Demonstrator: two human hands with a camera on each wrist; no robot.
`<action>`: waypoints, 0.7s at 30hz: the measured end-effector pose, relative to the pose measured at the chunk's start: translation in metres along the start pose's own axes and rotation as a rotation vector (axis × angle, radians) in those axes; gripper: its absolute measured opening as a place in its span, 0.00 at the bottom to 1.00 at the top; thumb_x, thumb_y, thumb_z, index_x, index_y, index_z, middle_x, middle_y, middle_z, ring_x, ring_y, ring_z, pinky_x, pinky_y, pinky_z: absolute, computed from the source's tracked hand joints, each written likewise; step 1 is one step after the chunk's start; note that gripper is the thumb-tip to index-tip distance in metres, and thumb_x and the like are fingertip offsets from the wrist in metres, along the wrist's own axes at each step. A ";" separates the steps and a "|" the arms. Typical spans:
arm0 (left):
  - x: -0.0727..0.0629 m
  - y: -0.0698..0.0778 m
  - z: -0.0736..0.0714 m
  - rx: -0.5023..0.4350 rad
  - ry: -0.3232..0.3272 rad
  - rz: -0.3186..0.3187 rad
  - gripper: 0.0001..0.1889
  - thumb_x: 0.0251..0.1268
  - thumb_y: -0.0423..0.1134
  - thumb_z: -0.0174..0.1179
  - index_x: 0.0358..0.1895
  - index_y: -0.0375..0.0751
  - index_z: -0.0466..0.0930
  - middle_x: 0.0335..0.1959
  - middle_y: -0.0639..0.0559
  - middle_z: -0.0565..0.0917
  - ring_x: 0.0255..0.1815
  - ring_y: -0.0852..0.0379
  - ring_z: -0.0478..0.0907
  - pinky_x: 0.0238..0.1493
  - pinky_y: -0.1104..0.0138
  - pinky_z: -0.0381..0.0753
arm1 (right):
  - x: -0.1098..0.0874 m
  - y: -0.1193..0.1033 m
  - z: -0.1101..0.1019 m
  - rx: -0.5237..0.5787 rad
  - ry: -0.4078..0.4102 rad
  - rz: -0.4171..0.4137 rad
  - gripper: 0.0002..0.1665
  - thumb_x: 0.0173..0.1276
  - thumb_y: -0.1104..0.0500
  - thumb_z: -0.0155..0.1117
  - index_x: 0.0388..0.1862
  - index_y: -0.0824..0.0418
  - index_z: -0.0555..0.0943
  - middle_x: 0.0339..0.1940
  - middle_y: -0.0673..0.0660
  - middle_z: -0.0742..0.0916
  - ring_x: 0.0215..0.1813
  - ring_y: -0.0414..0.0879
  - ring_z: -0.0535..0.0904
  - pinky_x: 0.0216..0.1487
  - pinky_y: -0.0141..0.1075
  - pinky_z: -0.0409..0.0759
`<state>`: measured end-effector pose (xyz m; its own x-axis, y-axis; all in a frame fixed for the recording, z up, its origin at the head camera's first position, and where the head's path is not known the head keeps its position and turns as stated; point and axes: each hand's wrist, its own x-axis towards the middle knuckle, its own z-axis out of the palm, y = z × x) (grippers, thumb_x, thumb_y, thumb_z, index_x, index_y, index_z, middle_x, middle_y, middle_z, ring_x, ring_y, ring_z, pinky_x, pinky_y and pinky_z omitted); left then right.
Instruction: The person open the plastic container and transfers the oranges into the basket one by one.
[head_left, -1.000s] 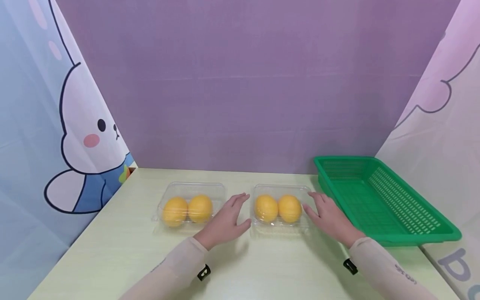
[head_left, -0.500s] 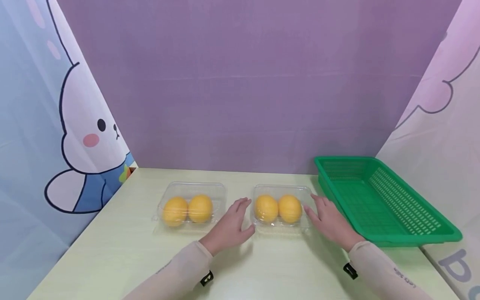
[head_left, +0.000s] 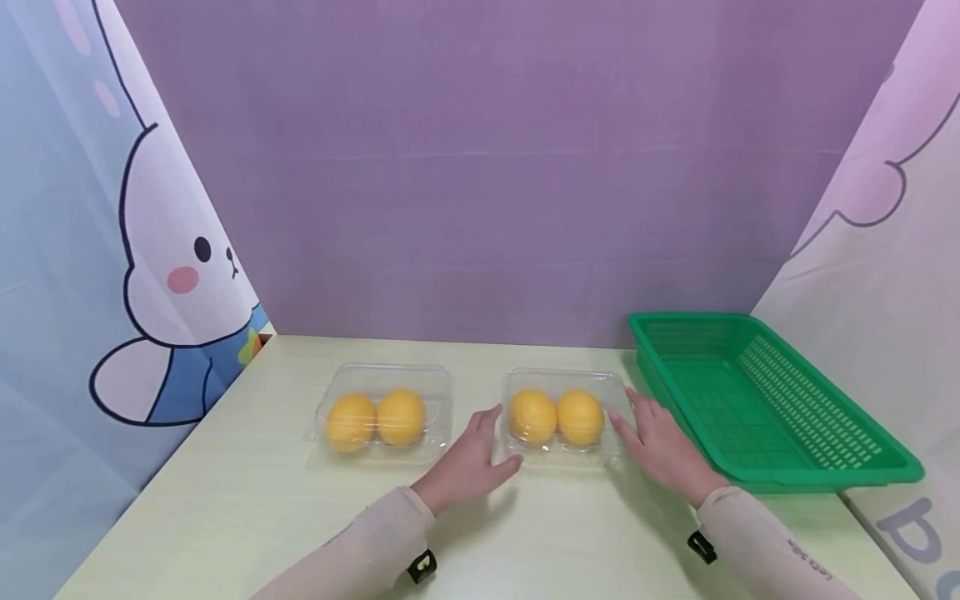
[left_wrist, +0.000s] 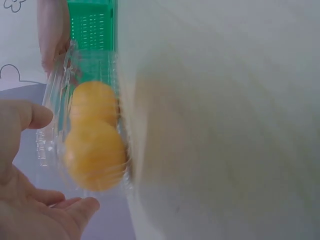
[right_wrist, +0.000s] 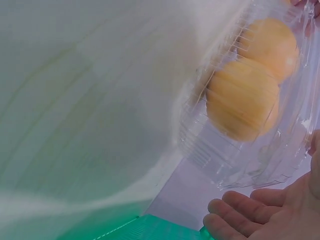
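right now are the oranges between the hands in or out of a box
In: both oranges show through the clear plastic box around them.

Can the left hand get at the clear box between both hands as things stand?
Probably yes. The left hand is open beside the left side of the clear box, and nothing shows between them. The right hand is at the opposite side, leaving that way free.

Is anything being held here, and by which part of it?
Nothing is held: the open left hand and right hand flank the clear box nearer the green basket.
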<state>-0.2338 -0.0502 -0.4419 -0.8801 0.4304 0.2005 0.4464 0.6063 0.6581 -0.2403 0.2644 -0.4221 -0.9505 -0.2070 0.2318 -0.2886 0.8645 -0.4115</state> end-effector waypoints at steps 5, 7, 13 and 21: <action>0.001 -0.003 0.005 -0.072 0.012 -0.061 0.43 0.68 0.53 0.61 0.74 0.26 0.55 0.65 0.34 0.68 0.63 0.42 0.73 0.64 0.51 0.73 | -0.002 0.001 0.001 0.000 0.002 0.002 0.46 0.82 0.38 0.38 0.76 0.78 0.54 0.72 0.77 0.66 0.72 0.73 0.59 0.69 0.66 0.59; 0.002 -0.003 0.006 -0.110 0.017 -0.082 0.41 0.68 0.52 0.61 0.73 0.26 0.57 0.63 0.36 0.69 0.64 0.42 0.72 0.64 0.51 0.73 | -0.002 0.001 0.001 0.003 0.001 0.003 0.46 0.82 0.39 0.38 0.76 0.78 0.54 0.72 0.78 0.66 0.72 0.73 0.59 0.69 0.66 0.58; 0.003 -0.001 0.007 -0.179 0.024 -0.113 0.38 0.67 0.51 0.63 0.70 0.29 0.61 0.57 0.43 0.71 0.59 0.47 0.74 0.60 0.54 0.76 | -0.002 0.002 0.003 0.017 0.012 0.006 0.44 0.83 0.41 0.38 0.73 0.81 0.55 0.68 0.79 0.69 0.69 0.74 0.62 0.68 0.66 0.60; 0.006 -0.004 0.012 -0.288 0.047 -0.150 0.38 0.63 0.48 0.67 0.68 0.28 0.62 0.49 0.48 0.70 0.52 0.51 0.73 0.56 0.55 0.76 | -0.004 0.000 0.004 0.120 -0.024 0.061 0.43 0.84 0.42 0.37 0.72 0.83 0.55 0.68 0.81 0.68 0.67 0.74 0.66 0.68 0.65 0.61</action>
<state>-0.2383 -0.0418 -0.4520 -0.9421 0.3152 0.1144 0.2529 0.4439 0.8597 -0.2368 0.2630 -0.4267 -0.9687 -0.1683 0.1824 -0.2408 0.8153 -0.5266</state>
